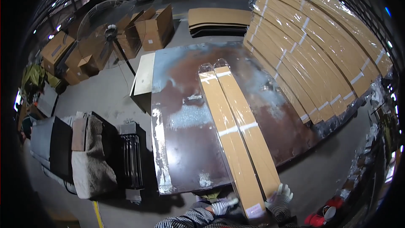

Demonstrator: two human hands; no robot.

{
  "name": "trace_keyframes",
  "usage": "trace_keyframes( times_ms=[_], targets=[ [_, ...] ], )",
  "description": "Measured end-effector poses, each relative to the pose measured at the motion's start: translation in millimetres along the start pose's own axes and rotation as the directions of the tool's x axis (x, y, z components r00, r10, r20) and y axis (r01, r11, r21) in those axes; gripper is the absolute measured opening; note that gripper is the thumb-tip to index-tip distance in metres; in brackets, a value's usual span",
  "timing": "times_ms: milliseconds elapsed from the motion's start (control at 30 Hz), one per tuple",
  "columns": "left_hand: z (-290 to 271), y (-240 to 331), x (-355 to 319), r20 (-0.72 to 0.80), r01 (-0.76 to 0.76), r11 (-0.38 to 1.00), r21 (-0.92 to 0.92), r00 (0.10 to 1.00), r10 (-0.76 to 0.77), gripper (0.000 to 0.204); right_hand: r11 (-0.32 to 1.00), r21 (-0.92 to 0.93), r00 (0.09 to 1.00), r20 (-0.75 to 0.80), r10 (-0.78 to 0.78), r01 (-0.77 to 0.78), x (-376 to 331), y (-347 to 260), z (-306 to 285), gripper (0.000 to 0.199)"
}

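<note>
Two long, narrow cardboard boxes, a left one (237, 156) and a right one (260, 156), lie side by side in clear plastic wrap with white tape bands. They rest on a large brown and bluish worn tabletop (181, 152), their near ends overhanging its front edge. A white label (255, 211) is on the left box's near end. My left hand (225, 206), in a pale glove, is beside the left box with fingers stretched toward it. At the right box's near corner, my gloved right hand (281, 198) has its fingers extended along the side.
A tall stack of wrapped flat cartons (312, 50) borders the table's right side. Left of the table stand a pedestal fan (111, 33), a chair draped with fleecy cloth (90, 173) and a black ribbed object (132, 160). Brown boxes (154, 29) stand beyond. Red objects (322, 216) lie lower right.
</note>
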State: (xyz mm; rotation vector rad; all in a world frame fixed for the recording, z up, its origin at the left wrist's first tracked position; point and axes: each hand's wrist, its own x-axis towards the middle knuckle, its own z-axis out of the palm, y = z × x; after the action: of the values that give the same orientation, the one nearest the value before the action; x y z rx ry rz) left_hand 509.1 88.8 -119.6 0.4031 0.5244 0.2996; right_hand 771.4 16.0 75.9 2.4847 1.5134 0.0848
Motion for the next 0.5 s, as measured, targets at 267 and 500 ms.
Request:
trace_keyframes(
  times_ms=[267,500],
  targets=[
    [32,32,27,-0.447,-0.187,0.975,0.120,0.867,0.221,0.111,0.972,0.216,0.985,0.130,-0.118,0.088,104,-76,-14,0.131],
    [70,76,-37,-0.467,-0.488,0.869,-0.086,0.790,0.397,0.124,0.883,0.373,0.938,0.083,-0.337,0.284,68,-56,-1,0.129]
  ],
)
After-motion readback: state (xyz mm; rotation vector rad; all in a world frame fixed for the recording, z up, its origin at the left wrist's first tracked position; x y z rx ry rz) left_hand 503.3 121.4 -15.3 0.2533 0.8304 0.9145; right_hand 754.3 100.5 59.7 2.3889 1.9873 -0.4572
